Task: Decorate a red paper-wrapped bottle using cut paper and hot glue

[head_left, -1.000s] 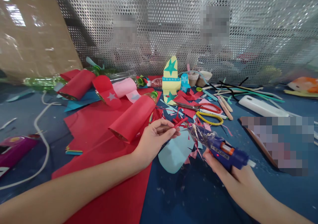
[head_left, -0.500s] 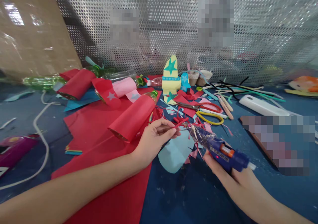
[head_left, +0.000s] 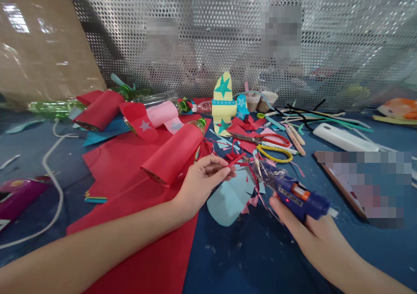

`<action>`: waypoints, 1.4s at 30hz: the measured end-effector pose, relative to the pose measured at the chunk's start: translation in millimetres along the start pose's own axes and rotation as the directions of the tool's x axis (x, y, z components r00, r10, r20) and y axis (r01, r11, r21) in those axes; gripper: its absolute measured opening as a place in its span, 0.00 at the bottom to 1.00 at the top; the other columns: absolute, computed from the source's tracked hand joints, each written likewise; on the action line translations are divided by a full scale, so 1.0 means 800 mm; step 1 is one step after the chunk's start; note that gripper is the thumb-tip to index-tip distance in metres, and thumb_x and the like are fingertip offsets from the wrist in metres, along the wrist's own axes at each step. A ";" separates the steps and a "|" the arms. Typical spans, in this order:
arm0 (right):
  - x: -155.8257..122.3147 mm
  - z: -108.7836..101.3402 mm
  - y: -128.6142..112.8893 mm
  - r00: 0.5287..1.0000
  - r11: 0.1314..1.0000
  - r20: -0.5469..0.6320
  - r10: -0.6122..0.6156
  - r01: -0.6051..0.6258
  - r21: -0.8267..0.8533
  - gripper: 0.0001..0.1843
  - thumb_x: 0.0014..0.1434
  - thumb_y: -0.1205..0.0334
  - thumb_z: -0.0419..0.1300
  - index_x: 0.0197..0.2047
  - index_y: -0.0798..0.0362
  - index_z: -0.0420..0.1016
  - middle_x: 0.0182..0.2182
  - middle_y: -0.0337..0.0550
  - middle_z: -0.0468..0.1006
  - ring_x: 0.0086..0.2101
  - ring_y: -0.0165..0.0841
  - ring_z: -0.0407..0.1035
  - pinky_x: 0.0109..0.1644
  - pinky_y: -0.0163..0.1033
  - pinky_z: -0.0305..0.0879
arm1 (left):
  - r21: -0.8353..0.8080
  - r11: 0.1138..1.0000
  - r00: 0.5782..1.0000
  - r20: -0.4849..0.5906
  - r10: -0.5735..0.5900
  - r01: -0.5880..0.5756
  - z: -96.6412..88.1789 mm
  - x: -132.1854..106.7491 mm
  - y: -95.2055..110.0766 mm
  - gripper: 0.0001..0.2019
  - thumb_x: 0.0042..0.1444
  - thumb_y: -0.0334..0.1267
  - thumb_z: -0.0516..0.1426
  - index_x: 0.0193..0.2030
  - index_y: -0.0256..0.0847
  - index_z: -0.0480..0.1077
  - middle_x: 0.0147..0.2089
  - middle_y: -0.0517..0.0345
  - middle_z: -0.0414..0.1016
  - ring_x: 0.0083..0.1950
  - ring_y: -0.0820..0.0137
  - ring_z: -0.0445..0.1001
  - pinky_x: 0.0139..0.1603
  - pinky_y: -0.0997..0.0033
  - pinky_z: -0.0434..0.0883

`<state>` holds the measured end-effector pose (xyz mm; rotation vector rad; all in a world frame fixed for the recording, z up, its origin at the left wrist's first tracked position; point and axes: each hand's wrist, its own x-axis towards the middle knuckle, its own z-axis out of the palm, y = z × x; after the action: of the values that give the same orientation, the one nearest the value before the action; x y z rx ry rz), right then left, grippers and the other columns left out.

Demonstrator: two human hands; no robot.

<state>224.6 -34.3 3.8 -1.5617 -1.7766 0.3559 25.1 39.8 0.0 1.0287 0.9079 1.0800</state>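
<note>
My left hand [head_left: 205, 179] is closed in a pinch on a small red paper strip [head_left: 237, 159], which points up and to the right. In my right hand [head_left: 302, 224] is a dark blue glue gun [head_left: 296, 196] with a small red light and stringy dried glue around its front. Its nozzle is directed left, a short way from the strip. Beneath both lies a light blue rounded paper piece [head_left: 228, 203] among red and pink scraps. Just beyond my left hand rests a bottle wrapped in red paper [head_left: 176, 155].
Scissors [head_left: 273, 148] with red and yellow handles lie behind the glue gun. Red paper sheets [head_left: 146, 259] spread under my left arm. A yellow paper rocket [head_left: 224, 107] stands at the back. A white cord [head_left: 54, 185] runs at left, near a purple tool [head_left: 24, 198].
The glue gun has drawn slightly to the right, away from the red strip. My left hand keeps its pinch in nearly the same place.
</note>
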 end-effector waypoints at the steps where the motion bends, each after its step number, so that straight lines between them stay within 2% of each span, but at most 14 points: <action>1: -0.001 0.000 0.000 1.000 1.000 0.005 -0.010 0.010 0.003 0.16 0.61 0.49 0.55 0.43 0.52 0.73 0.37 0.50 0.80 0.43 0.45 0.75 0.48 0.45 0.73 | 0.001 1.000 1.000 -0.001 0.001 -0.001 0.000 0.000 0.000 0.06 0.49 0.33 0.63 0.31 0.38 0.69 0.32 0.58 0.81 0.36 0.71 0.80 0.43 0.72 0.75; 4: -0.001 -0.001 -0.001 0.998 0.999 0.041 -0.040 0.039 0.026 0.15 0.62 0.52 0.54 0.47 0.49 0.73 0.41 0.46 0.80 0.45 0.42 0.74 0.48 0.42 0.73 | 0.002 1.000 1.000 -0.002 0.007 -0.007 0.000 0.001 -0.001 0.06 0.49 0.34 0.63 0.32 0.38 0.70 0.32 0.58 0.80 0.37 0.70 0.80 0.43 0.71 0.75; 8: 0.002 -0.001 -0.006 0.995 0.997 0.087 -0.041 0.034 0.074 0.11 0.62 0.54 0.54 0.43 0.46 0.73 0.38 0.42 0.80 0.40 0.40 0.76 0.43 0.40 0.75 | -0.007 1.000 1.000 0.001 0.006 -0.006 -0.001 0.001 -0.001 0.07 0.48 0.34 0.64 0.31 0.38 0.70 0.32 0.59 0.80 0.37 0.70 0.80 0.43 0.72 0.75; 14: -0.001 0.000 -0.006 0.992 0.994 0.116 -0.050 0.038 0.101 0.09 0.61 0.57 0.54 0.43 0.46 0.73 0.40 0.42 0.80 0.43 0.40 0.75 0.43 0.39 0.75 | -0.013 1.000 1.000 0.005 0.007 -0.007 0.000 0.002 -0.002 0.07 0.48 0.34 0.64 0.31 0.38 0.70 0.32 0.58 0.81 0.37 0.70 0.80 0.43 0.72 0.75; 20: -0.003 0.000 -0.005 0.987 0.992 0.155 -0.052 0.034 0.121 0.06 0.62 0.59 0.54 0.41 0.45 0.71 0.35 0.38 0.80 0.39 0.37 0.76 0.40 0.36 0.75 | -0.017 1.000 1.000 0.014 0.009 -0.009 -0.001 0.002 -0.002 0.06 0.48 0.33 0.64 0.31 0.38 0.70 0.32 0.59 0.81 0.36 0.72 0.80 0.42 0.74 0.75; 25: 0.000 -0.002 -0.007 0.993 0.995 0.099 -0.067 0.059 0.078 0.08 0.62 0.57 0.55 0.44 0.46 0.71 0.40 0.42 0.80 0.42 0.38 0.75 0.43 0.37 0.74 | -0.005 1.000 1.000 0.016 0.009 -0.009 0.000 0.001 -0.001 0.05 0.49 0.33 0.63 0.31 0.38 0.70 0.32 0.59 0.81 0.36 0.72 0.80 0.41 0.74 0.74; 29: 0.002 -0.005 -0.009 0.993 0.995 0.100 -0.065 0.057 0.077 0.09 0.63 0.56 0.52 0.42 0.45 0.72 0.38 0.43 0.80 0.40 0.39 0.76 0.40 0.38 0.76 | 0.024 1.000 1.000 0.007 0.017 -0.017 0.001 0.001 0.000 0.06 0.48 0.35 0.64 0.31 0.38 0.70 0.32 0.58 0.81 0.37 0.70 0.80 0.42 0.72 0.74; 35: -0.001 -0.006 -0.005 0.998 1.000 0.057 -0.025 0.025 -0.003 0.14 0.62 0.53 0.53 0.47 0.50 0.70 0.45 0.52 0.79 0.51 0.44 0.71 0.52 0.46 0.72 | 0.030 1.000 1.000 0.004 0.008 -0.008 0.001 0.001 -0.001 0.08 0.48 0.37 0.64 0.31 0.38 0.70 0.33 0.57 0.80 0.38 0.67 0.80 0.45 0.67 0.74; 42: 0.001 -0.007 -0.005 0.998 1.000 0.066 -0.018 0.018 0.002 0.14 0.62 0.52 0.52 0.43 0.49 0.73 0.41 0.52 0.79 0.48 0.45 0.73 0.51 0.46 0.72 | 0.038 0.999 1.000 -0.005 0.007 -0.007 0.001 0.000 0.001 0.09 0.48 0.37 0.64 0.31 0.38 0.69 0.33 0.56 0.80 0.38 0.66 0.80 0.45 0.66 0.74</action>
<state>225.1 -35.9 10.3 -1.5487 -1.8392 0.4045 26.1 39.9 0.8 1.0619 0.9324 1.0752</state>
